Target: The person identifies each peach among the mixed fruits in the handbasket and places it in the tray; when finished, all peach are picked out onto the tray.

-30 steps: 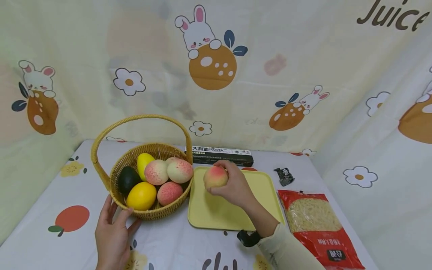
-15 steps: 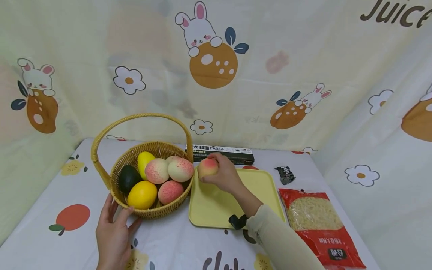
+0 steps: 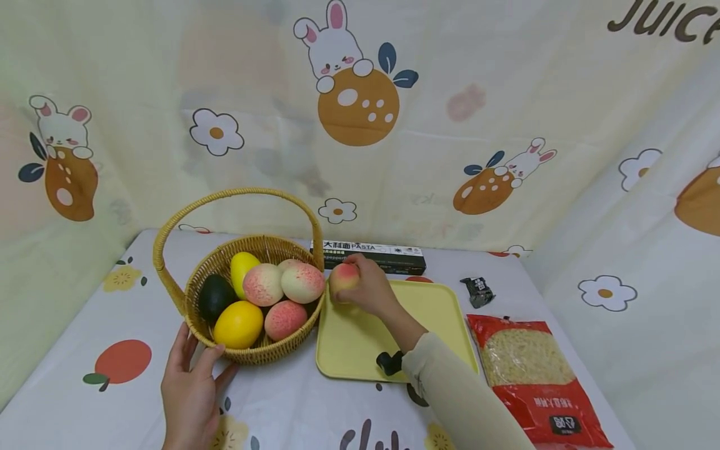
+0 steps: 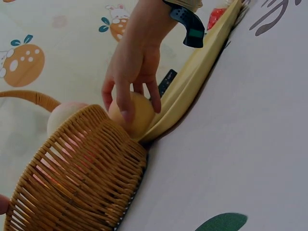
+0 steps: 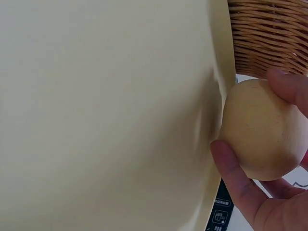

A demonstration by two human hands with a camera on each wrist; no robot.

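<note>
My right hand (image 3: 371, 289) grips a pink-and-yellow peach (image 3: 344, 279) at the back left corner of a yellow tray (image 3: 349, 347), close to the wicker basket (image 3: 261, 356). In the right wrist view, thumb and fingers are spread around the pale peach (image 5: 262, 130) right at the tray's edge. My left hand (image 3: 191, 400) holds the basket at its front left, thumb at the rim and fingers along the side. Inside the basket lie several peaches (image 3: 263, 285), a yellow mango-like fruit (image 3: 243, 272), a yellow lemon-like fruit (image 3: 239, 325) and a dark green avocado-like fruit (image 3: 216, 299).
Behind the tray lies a dark pasta box (image 3: 388, 259). To the right are a small black packet (image 3: 478, 292) and a red bag of pasta (image 3: 531, 369). The basket's tall handle (image 3: 242, 190) arches over the fruit. A printed curtain (image 3: 270, 156) hangs behind the table.
My right hand has carried the peach left, from over the tray to its back left corner beside the basket. The left hand stays on the basket.
</note>
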